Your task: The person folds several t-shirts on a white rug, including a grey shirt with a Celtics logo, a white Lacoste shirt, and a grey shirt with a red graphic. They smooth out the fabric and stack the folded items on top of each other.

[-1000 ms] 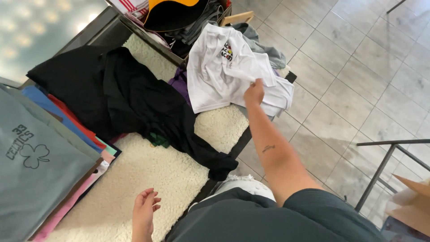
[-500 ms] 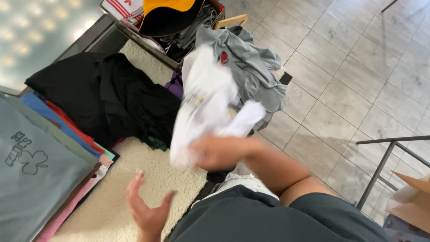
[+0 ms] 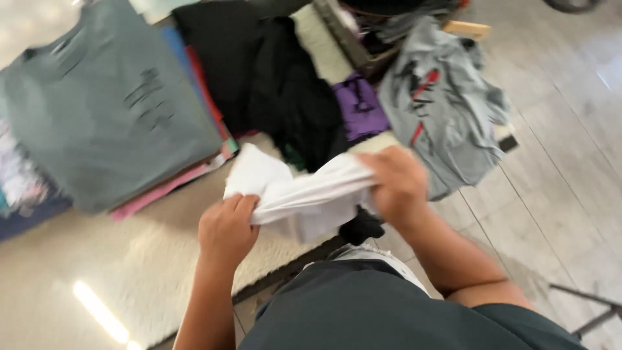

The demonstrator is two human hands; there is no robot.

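A white T-shirt hangs bunched between both my hands, just above the cream fluffy surface. My left hand grips its near left part, fingers closed on the cloth. At the shirt's right end, my right hand holds the fabric. Behind the shirt lies a heap of black clothes. The picture is blurred by motion.
A grey-green T-shirt tops a stack of folded coloured clothes at the left. A grey printed shirt and a purple garment lie at the back right. Tiled floor runs along the right, with a thin metal frame.
My right hand pulled the white T-shirt off the pile at the back right toward me, uncovering the grey shirt. My left hand rose from the surface and took hold of it.
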